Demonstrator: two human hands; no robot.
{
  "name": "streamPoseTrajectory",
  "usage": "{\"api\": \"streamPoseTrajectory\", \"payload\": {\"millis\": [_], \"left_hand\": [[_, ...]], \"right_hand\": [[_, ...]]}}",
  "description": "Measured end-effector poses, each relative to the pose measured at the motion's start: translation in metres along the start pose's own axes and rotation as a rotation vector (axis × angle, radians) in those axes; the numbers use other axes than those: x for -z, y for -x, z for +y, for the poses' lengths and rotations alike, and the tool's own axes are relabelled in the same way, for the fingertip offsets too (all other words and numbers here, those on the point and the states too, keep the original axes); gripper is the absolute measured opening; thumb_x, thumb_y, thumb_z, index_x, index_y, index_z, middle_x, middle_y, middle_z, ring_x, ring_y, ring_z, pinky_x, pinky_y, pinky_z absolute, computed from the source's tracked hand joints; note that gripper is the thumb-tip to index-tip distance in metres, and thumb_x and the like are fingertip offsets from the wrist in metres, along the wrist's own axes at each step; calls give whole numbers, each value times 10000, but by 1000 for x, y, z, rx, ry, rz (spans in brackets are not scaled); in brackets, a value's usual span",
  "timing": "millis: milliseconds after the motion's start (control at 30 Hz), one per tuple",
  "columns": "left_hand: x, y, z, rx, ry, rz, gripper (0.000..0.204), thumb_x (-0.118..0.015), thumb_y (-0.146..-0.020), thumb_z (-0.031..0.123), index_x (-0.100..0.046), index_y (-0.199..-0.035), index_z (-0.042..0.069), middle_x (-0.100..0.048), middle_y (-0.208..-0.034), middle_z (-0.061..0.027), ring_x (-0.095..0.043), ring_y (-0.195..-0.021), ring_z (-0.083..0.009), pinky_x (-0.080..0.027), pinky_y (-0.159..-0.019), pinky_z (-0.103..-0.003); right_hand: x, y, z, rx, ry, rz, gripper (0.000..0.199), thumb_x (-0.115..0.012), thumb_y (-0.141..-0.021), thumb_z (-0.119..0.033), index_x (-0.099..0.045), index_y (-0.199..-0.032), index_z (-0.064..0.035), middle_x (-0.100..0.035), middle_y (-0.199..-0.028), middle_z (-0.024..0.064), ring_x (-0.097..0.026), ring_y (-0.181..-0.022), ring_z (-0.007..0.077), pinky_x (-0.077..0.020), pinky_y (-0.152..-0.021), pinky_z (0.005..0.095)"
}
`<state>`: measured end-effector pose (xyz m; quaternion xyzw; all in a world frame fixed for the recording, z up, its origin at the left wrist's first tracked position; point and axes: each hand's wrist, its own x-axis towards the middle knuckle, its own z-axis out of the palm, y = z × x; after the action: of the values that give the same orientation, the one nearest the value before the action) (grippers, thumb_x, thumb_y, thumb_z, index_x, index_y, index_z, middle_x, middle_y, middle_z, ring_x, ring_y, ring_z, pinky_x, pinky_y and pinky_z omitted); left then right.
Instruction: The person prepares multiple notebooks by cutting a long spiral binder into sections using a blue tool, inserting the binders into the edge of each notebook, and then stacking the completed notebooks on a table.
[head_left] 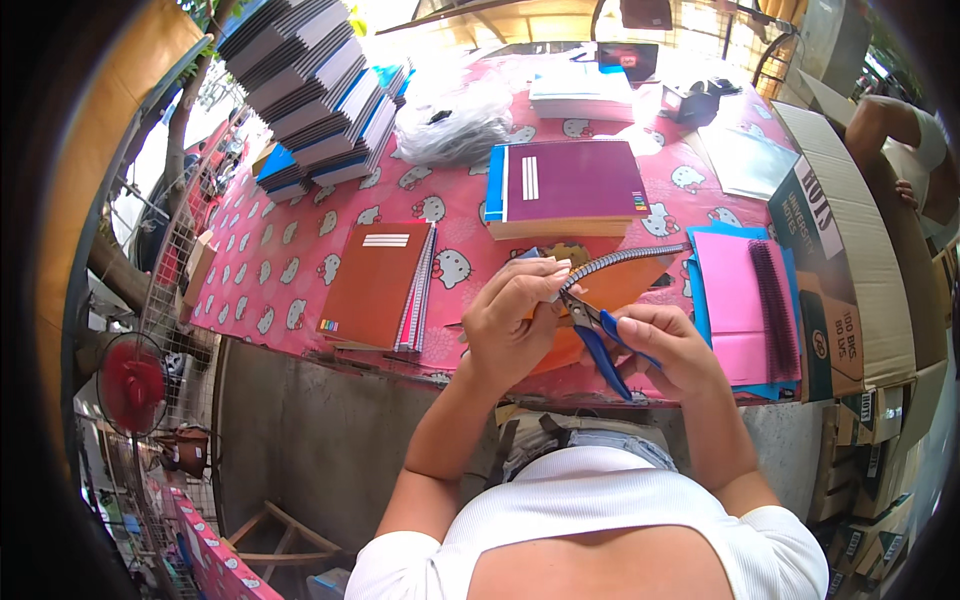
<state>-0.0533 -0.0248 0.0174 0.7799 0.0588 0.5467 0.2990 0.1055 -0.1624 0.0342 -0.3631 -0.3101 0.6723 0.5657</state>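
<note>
My left hand (515,310) grips an orange spiral notebook (625,285) near one end of its binding, holding it raised over the front edge of the table. A dark spiral coil (625,258) runs along its upper edge. In my right hand (675,345) are blue-handled cutting pliers (600,362), their jaws up against the coil's end beside my left fingertips. The handles stand somewhat spread; whether the jaws are closed on the wire is too small to tell. Just behind lies a stack of purple-covered notebooks (580,180). Left of my hands sits a stack of orange-brown notebooks (368,285).
Pink and blue sheets (725,300) carrying loose dark coils (774,310) lie at the right, beside an open cardboard box (840,230). A tall notebook stack (315,100) and a clear plastic bag (455,130) stand far left on the pink-clothed table (270,250). Another person's arm (880,135) shows far right.
</note>
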Motion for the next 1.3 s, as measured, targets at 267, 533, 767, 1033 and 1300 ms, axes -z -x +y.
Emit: {"api": "streamPoseTrajectory", "payload": {"millis": [267,533,767,1033,1300], "left_hand": [[196,12,-58,496,354,874,85,-636,-890,47,-556,-921,40,-652,-990,-139,-641,-902,-164,-550,-768,-312],[344,173,-183,1006,-310,1071,183,-711,-858,129,-558,-886,34,-636,-888,-67,-602,-775,-154,-502,-729,-294],[292,183,-212,750,-79,997,217,-451,-1001,151,-565,-1116,6,-597,-1110,-82,-556,-985,-135,-442,-884,-289],[282,187,-205,673,-227,1051,176,-546,-963,153,-581,-1023,-9,-621,-997,-66,-577,-951,-139,-455,-856,-288],[286,194,-218,661,-155,1181,159,-621,-922,135,-576,-836,8,-641,-904,-100,-608,-860,-151,-478,-812,-277]], "right_hand": [[117,18,106,317,1822,471,376,-757,-748,-207,-621,-1040,-12,-619,-1090,167,-576,-997,365,-455,-882,413],[33,-157,17,778,1248,306,158,-684,-831,-160,-656,-916,-30,-651,-1029,137,-630,-857,282,-502,-771,361],[6,-377,114,626,811,314,278,-613,-926,-288,-670,-974,-21,-683,-889,67,-618,-772,121,-488,-692,274],[-16,-463,156,407,516,659,521,-573,-902,-504,-702,-740,-26,-651,-644,49,-601,-640,115,-462,-624,280],[-12,-473,153,334,451,620,580,-540,-910,-530,-645,-660,-17,-600,-587,50,-575,-601,148,-440,-598,310]]}}
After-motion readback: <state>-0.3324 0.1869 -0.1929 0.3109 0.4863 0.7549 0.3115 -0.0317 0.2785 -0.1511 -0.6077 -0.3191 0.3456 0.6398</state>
